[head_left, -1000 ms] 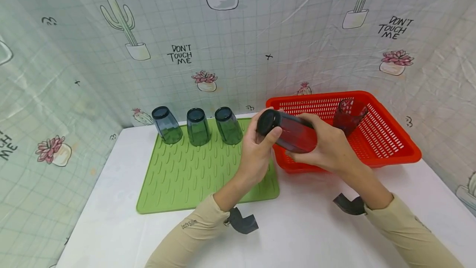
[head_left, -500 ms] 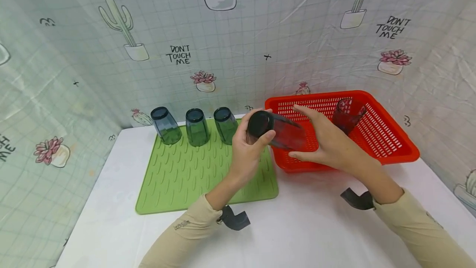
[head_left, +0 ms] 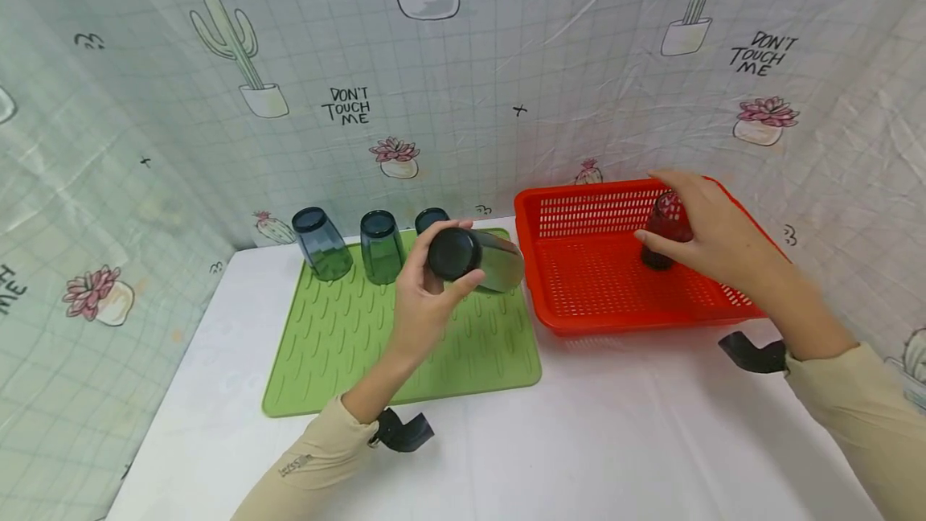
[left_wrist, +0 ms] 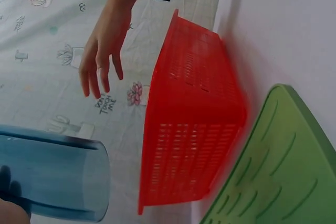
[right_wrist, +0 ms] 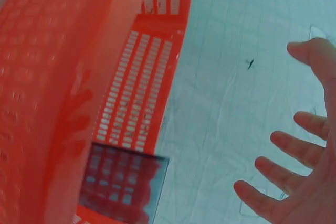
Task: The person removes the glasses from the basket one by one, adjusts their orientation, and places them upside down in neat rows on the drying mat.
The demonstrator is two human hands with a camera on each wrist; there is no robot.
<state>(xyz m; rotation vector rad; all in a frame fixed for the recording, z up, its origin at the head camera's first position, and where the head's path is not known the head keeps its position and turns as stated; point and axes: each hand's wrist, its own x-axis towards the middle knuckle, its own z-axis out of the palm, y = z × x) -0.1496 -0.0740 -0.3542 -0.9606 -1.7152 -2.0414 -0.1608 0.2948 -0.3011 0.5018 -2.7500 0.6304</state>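
Observation:
My left hand (head_left: 415,308) grips a blue-tinted drinking glass (head_left: 501,265) near its dark base. The glass lies tilted on its side in the air over the green ridged mat (head_left: 463,364), its mouth pointing right; in the left wrist view the clear blue wall of this glass (left_wrist: 58,177) shows. Over the red basket (head_left: 579,284), my right hand (head_left: 731,239) is spread with nothing in it. Near its thumb and fingers stands another glass (head_left: 658,223), inside the basket and partly hidden by the hand. The right wrist view shows separated fingers (right_wrist: 296,153) above the basket's rim.
Three glasses stand upside down along the mat's back edge: a left glass (head_left: 325,248), a middle glass (head_left: 383,252) and a right glass (head_left: 432,219), partly covered by the left hand. A cactus-print cloth (head_left: 463,103) hangs behind the white table (head_left: 579,432).
My right hand has let go of the held glass and moved right, over the basket's glass. My left hand has carried its glass leftward from the basket's edge to above the mat.

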